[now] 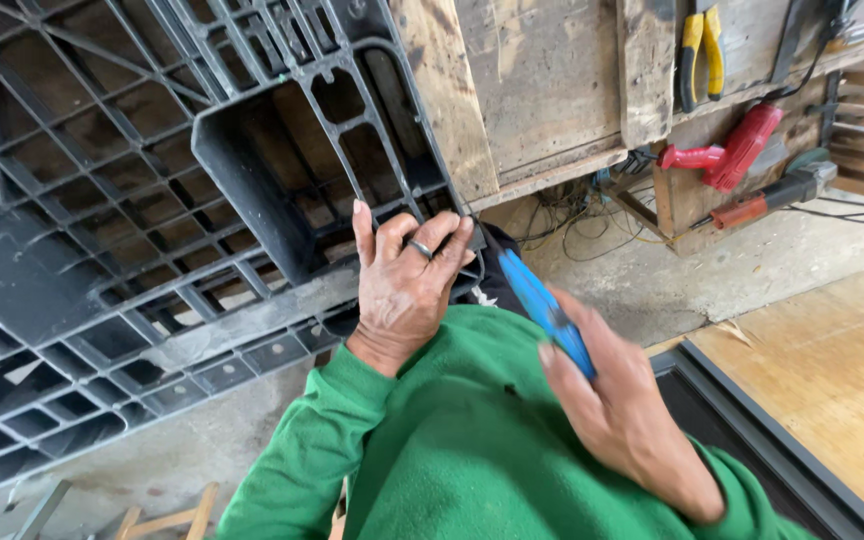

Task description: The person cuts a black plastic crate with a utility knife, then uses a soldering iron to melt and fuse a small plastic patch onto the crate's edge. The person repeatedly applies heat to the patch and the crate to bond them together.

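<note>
left hand [407, 290]: clenched on black pallet [152, 200] edge, 11 o'clock | right hand [617, 410]: grasping blue-handled tool [544, 308], 3 o'clock | advice: steady pallet, keep tool clear of left fingers [432, 235]

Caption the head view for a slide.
Left hand grips a dark plastic pallet while the right hand holds a blue-handled tool.

The left hand [407, 285] rests on the pallet [152, 200]; right of it the right hand [612, 410] holds a tool [547, 310], the wooden bench [552, 90] behind
</note>
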